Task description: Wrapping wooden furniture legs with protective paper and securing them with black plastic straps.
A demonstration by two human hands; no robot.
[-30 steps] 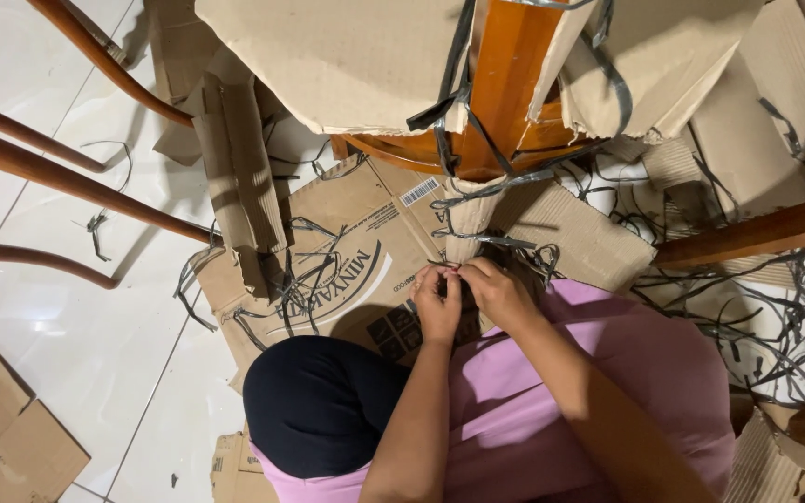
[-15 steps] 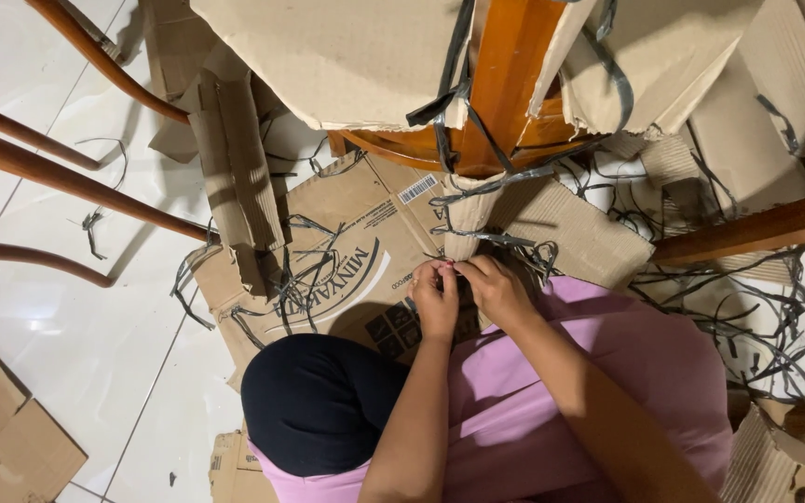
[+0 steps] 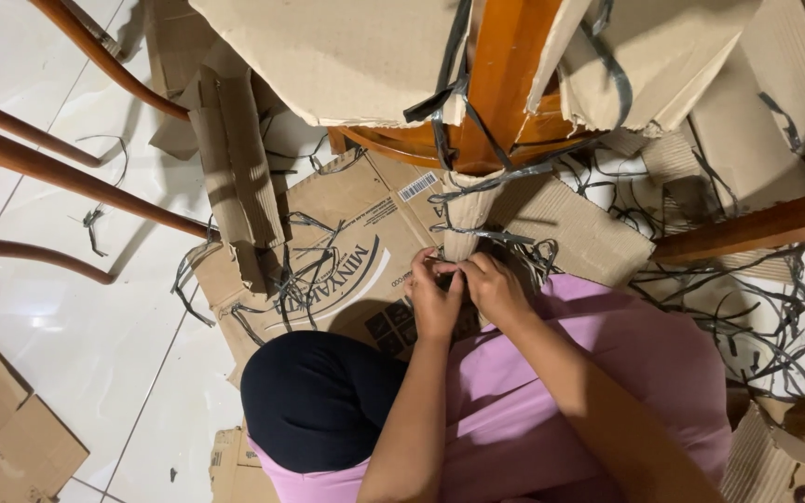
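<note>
Head view: pink fabric over the lap (image 3: pixel 552 401) and a black-clad knee (image 3: pixel 319 401) nearest the camera. Left hand (image 3: pixel 435 298) and right hand (image 3: pixel 496 289) meet just past the knee, fingers pinched on the lower end of a cardboard-wrapped furniture leg (image 3: pixel 468 219); can't tell if they grip cardboard or strap. Grey plastic strapping (image 3: pixel 486 177) crosses the wrap above the hands. Flattened brown cardboard box (image 3: pixel 347 233) lies under it on the white tile floor (image 3: pixel 67 317). Beyond, the bare orange-brown wooden post (image 3: pixel 505 65) rises between torn cardboard sheets (image 3: pixel 356 56); curved wooden rods (image 3: pixel 58 172) far left
</note>
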